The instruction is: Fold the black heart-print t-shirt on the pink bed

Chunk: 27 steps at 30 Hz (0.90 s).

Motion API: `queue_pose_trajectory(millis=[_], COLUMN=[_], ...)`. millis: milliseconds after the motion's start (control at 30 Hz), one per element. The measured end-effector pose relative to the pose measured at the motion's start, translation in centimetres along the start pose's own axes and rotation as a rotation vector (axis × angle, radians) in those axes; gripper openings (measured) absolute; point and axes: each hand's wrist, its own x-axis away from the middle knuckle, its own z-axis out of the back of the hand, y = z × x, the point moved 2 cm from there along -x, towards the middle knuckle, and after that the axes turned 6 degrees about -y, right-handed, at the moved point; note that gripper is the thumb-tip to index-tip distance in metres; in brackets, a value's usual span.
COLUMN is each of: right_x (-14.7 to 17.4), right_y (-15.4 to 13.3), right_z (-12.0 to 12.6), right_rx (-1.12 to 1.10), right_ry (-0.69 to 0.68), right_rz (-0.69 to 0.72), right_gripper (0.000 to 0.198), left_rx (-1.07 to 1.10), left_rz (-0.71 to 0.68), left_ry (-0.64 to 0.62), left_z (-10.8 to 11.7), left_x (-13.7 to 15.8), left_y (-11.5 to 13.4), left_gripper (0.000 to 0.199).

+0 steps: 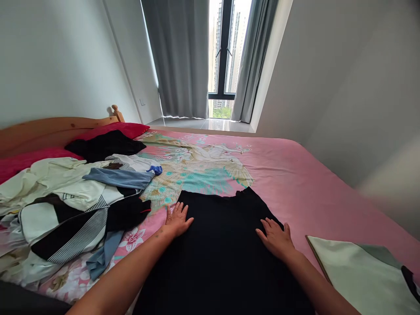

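A black garment, which looks like a T-shirt (226, 253), lies spread flat on the bed in front of me. Its far edge has a neckline-like notch, and its near end runs out of the bottom of the view. My left hand (178, 220) rests with fingers spread on its left edge, partly over the bed sheet. On its right edge lies my right hand (274, 236), palm down and fingers apart. Neither hand grips the cloth.
A loose heap of clothes (78, 201) covers the left of the bed, by red pillows (121, 129) and a wooden headboard (59, 124). A folded pale green garment (364, 267) lies at right on the pink sheet (288, 170). Beyond the bed are grey curtains (180, 57) and a window.
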Motion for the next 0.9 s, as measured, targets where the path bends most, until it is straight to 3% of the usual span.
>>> queue_pose_trajectory(millis=[67, 133, 200, 267, 367, 467, 533, 633, 733, 833, 900], right_x=[-0.4, -1.3, -2.8, -4.8, -7.1, -7.7, -7.6, -7.6, -7.5, -5.7, -2.7], right_y=[-1.9, -3.4, -3.3, -1.6, 1.4, 2.5, 2.6, 2.3, 1.2, -1.7, -4.2], right_z=[1.8, 2.8, 2.6, 1.5, -0.8, -2.3, -2.6, -2.3, -1.0, 1.1, 2.0], right_rx=[-0.036, -0.076, -0.073, -0.056, -0.03, 0.008, 0.02, 0.03, 0.052, 0.061, 0.04], right_ry=[-0.012, -0.024, -0.066, -0.072, 0.03, 0.123, 0.154, 0.143, 0.014, -0.092, -0.023], right_rz=[0.144, 0.377, 0.487, 0.363, 0.123, 0.112, 0.12, 0.107, 0.036, -0.041, -0.002], right_gripper=[0.058, 0.056, 0.055, 0.057, 0.061, 0.062, 0.061, 0.061, 0.06, 0.06, 0.061], left_rx=[0.026, 0.058, 0.059, 0.045, 0.022, 0.003, 0.003, -0.007, -0.04, -0.055, -0.041], left_rz=[-0.22, -0.458, -0.507, -0.358, -0.151, -0.158, -0.176, -0.154, -0.094, -0.092, -0.166], left_ry=[0.023, -0.041, -0.119, -0.143, -0.044, 0.097, 0.121, 0.065, -0.039, -0.055, -0.025], left_z=[0.8, 0.9, 0.7, 0.2, -0.8, -2.0, -2.4, -1.7, 0.5, 2.6, 2.7], left_x=[-0.2, -0.8, -2.3, -4.3, -6.5, -6.9, -6.7, -6.6, -6.4, -4.2, -1.0], left_y=[2.1, 3.4, 2.9, 0.5, -3.7, -5.7, -5.8, -5.1, -3.0, 1.2, 4.4], left_gripper=[0.063, 0.058, 0.058, 0.06, 0.061, 0.061, 0.061, 0.061, 0.061, 0.057, 0.057])
